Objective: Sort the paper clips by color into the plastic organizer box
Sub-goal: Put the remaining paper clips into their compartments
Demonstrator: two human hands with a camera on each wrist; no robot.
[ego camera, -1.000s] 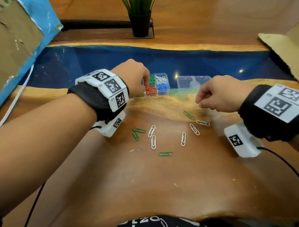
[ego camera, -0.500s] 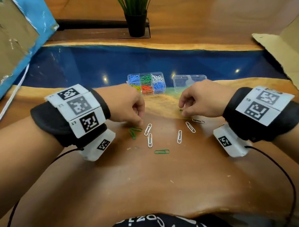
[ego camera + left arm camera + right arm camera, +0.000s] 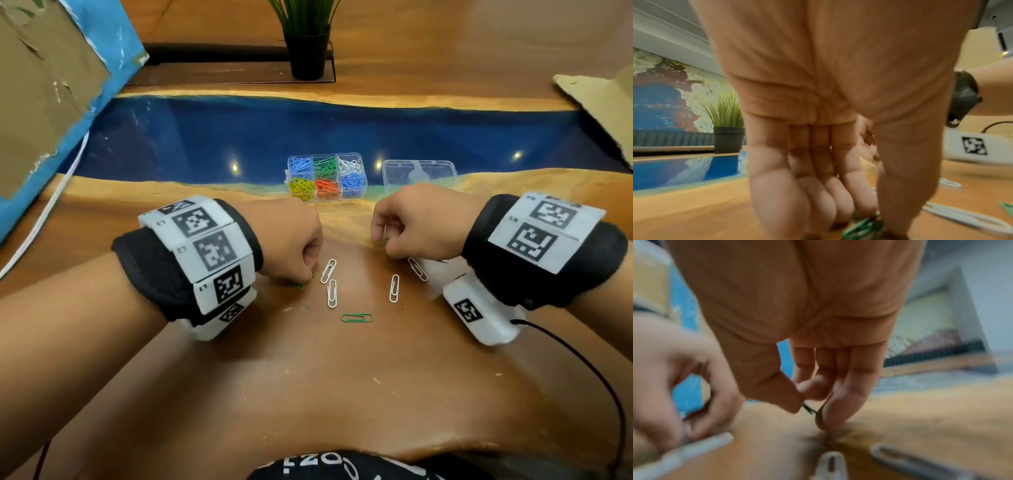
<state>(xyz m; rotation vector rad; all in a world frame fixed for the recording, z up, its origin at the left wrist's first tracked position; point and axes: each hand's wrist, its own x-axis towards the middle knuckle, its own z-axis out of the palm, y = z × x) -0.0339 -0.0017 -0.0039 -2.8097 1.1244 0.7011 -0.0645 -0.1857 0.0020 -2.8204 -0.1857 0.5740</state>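
The clear organizer box point(image 3: 327, 181) stands at the edge of the blue strip, its compartments holding blue, green, white, yellow and red clips. My left hand point(image 3: 308, 274) reaches down to the table and pinches green clips point(image 3: 869, 225) between thumb and fingers. Just above the wood, my right hand point(image 3: 383, 240) pinches a green clip point(image 3: 812, 410) between thumb and fingertips. White clips point(image 3: 331, 293) lie between the hands, with another point(image 3: 394, 287) and a third point(image 3: 418, 269) half under the right wrist. A lone green clip point(image 3: 357, 318) lies nearer me.
The box's clear lid point(image 3: 419, 171) lies to the right of the box. A potted plant point(image 3: 306, 51) stands at the back. Cardboard point(image 3: 51, 85) leans at the far left and another piece point(image 3: 599, 102) at the far right. A black cable point(image 3: 582, 359) trails from my right wrist.
My left hand came back from the organizer box and dropped onto the green clips at left. My right hand went down to the table and now pinches a green clip.
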